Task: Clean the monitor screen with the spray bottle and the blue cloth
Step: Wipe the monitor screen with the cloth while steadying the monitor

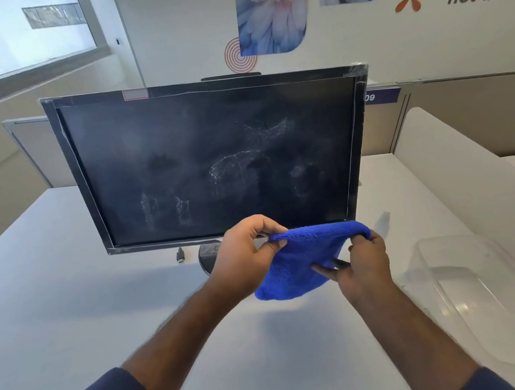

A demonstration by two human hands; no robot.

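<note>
A black monitor (212,158) stands on the white desk (67,301), its dark screen marked with wet streaks and droplets near the middle and lower left. In front of its lower edge I hold a blue cloth (304,260) between both hands, above the desk. My left hand (248,258) pinches the cloth's upper left corner. My right hand (361,263) grips its right side, with fingers under the fabric. A faint, blurred pale shape (384,222) stands to the right of the monitor base; I cannot tell whether it is the spray bottle.
A clear plastic tub (478,293) lies on the desk at the right. A loose cable plug (180,256) hangs below the monitor, beside its round base (207,260). Grey cubicle partitions (467,108) close the desk at the back and right.
</note>
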